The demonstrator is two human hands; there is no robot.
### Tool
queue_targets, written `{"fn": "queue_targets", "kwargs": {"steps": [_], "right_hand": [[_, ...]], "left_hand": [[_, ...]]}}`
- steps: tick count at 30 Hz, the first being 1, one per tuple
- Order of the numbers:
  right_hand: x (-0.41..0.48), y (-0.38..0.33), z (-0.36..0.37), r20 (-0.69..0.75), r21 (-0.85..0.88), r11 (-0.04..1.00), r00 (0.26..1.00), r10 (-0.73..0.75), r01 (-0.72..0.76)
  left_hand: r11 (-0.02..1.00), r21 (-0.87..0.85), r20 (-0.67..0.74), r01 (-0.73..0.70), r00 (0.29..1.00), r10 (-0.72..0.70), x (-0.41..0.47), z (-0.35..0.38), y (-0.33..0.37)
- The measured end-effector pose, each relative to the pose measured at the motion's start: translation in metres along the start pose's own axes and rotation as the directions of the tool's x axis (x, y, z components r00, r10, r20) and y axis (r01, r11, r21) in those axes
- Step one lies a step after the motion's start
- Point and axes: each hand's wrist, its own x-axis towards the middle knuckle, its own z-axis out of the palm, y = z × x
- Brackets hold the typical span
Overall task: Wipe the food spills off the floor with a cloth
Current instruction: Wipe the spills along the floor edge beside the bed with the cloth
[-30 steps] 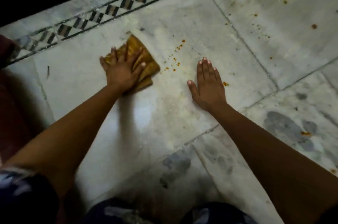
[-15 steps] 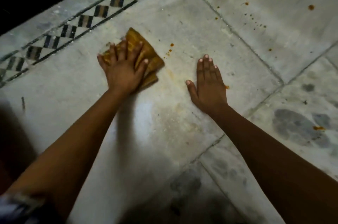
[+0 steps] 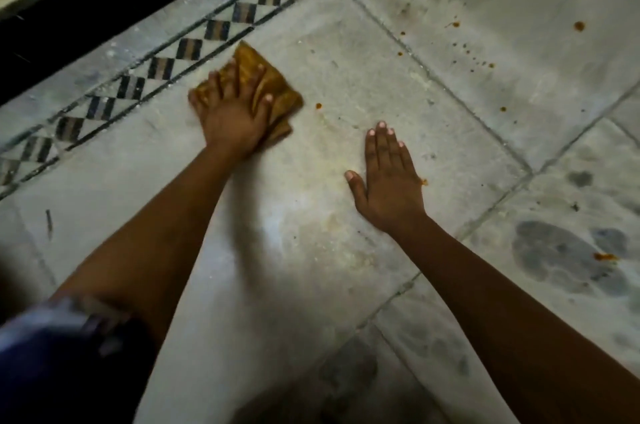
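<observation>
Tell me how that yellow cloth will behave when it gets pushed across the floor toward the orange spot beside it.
The cloth looks soft and floppy: it lies crumpled in folds under the left hand, so it will probably bunch rather than slide flat. Held down by a spread palm, it should likely drag along. It seems thin and light, so the nearby spot may smear before it lifts.

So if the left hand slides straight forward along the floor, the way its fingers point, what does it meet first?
Probably the checkered border strip, just beyond the cloth that the left hand presses flat. After that comes the dark wall base. No spill spot lies on that line.
</observation>
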Motion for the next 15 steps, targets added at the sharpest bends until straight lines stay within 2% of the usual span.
{"fn": "queue_targets", "kwargs": {"steps": [2,3,6,8,10,12,15], "right_hand": [[0.000,0.000,0.000,0.012,-0.010,1.000,1.000,0.005,-0.005],[0.000,0.000,0.000,0.015,-0.016,1.000,1.000,0.012,-0.011],[0.000,-0.002,-0.002,0.004,-0.009,1.000,1.000,0.016,-0.015],[0.000,-0.002,-0.004,0.000,0.002,1.000,1.000,0.009,-0.009],[0.001,-0.001,-0.004,0.008,-0.010,1.000,1.000,0.004,-0.004],[0.000,-0.001,-0.003,-0.005,-0.020,1.000,1.000,0.012,-0.012],[0.000,-0.003,-0.003,0.010,-0.037,0.999,1.000,0.010,-0.010]], "left_hand": [[1.000,0.016,0.055,-0.005,0.998,0.005,0.037,-0.002,0.034],[0.998,0.031,0.085,-0.057,0.995,0.055,0.044,-0.001,0.054],[0.941,0.082,0.115,-0.328,0.941,0.318,0.016,0.006,0.080],[0.894,0.086,0.080,-0.439,0.898,0.433,-0.017,0.014,0.056],[0.913,0.074,0.058,-0.402,0.915,0.398,-0.027,0.011,0.018],[0.967,0.054,0.039,-0.251,0.968,0.249,-0.004,0.005,0.001],[0.999,-0.010,0.040,-0.036,0.999,0.037,0.040,0.000,0.036]]}}
